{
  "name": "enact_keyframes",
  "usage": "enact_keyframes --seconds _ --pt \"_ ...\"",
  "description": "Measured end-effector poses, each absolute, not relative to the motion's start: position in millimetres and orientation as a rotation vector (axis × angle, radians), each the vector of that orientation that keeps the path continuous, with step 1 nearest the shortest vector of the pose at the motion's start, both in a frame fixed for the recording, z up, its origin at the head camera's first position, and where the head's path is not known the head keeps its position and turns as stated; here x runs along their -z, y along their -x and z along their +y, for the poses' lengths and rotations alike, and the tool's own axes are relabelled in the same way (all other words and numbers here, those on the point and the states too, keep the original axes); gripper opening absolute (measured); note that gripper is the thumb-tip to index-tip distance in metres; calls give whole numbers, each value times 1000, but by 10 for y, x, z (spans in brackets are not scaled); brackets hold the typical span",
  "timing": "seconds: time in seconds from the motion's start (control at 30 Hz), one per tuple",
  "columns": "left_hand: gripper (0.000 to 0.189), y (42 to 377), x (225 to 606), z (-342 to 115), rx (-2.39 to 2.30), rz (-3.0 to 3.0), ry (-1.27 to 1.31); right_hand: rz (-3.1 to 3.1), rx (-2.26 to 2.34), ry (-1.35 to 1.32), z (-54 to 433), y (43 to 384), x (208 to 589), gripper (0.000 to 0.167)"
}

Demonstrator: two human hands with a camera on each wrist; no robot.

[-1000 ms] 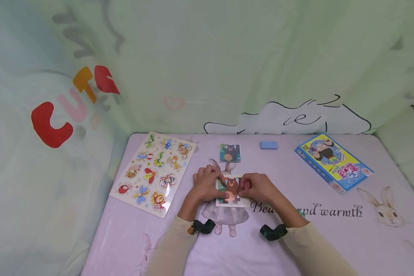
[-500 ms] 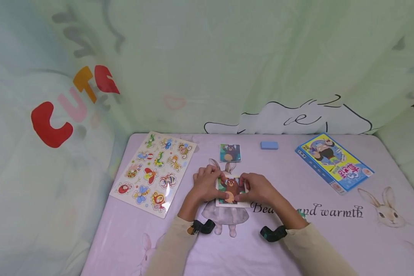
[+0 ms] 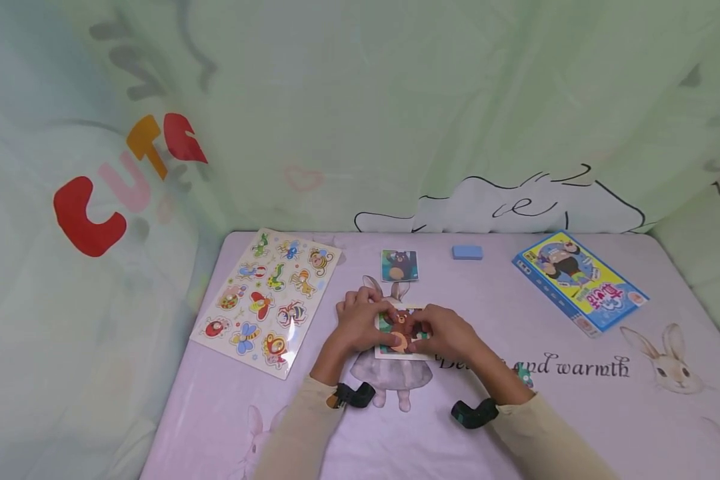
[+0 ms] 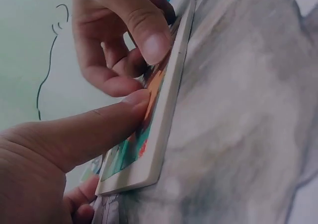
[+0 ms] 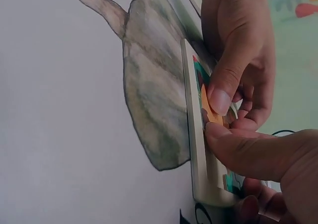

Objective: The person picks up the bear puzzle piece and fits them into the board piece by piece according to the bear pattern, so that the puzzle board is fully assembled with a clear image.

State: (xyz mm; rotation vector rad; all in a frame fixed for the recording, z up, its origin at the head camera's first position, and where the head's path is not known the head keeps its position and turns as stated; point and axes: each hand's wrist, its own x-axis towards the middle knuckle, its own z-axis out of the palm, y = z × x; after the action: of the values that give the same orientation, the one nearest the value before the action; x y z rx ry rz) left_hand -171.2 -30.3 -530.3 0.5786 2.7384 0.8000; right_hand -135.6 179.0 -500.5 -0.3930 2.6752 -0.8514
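Note:
A small bear jigsaw puzzle lies in a white-bordered tray in front of the person. The left hand holds it at the left side, its thumb on the bear's orange belly and its fingers toward the far edge. The right hand pinches a piece at the puzzle's right side between thumb and fingers; most of that piece is hidden. In the right wrist view a pale bare strip of the tray shows beside a green bit of picture.
A bear picture card lies beyond the tray, with a blue block to its right. An insect puzzle board lies at left, a blue-and-yellow box at right. A small green piece lies by the right wrist.
The right hand has shifted slightly and its fingers have drawn in over the bear's right side, covering more of it. More of the green piece by the right wrist shows. The left hand stays put.

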Motion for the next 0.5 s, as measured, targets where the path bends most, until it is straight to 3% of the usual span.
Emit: enact_keyframes --seconds 0.5 --pt "18 1698 5313 -297 -877 2714 -584 2656 905 305 1790 1280 4962 12"
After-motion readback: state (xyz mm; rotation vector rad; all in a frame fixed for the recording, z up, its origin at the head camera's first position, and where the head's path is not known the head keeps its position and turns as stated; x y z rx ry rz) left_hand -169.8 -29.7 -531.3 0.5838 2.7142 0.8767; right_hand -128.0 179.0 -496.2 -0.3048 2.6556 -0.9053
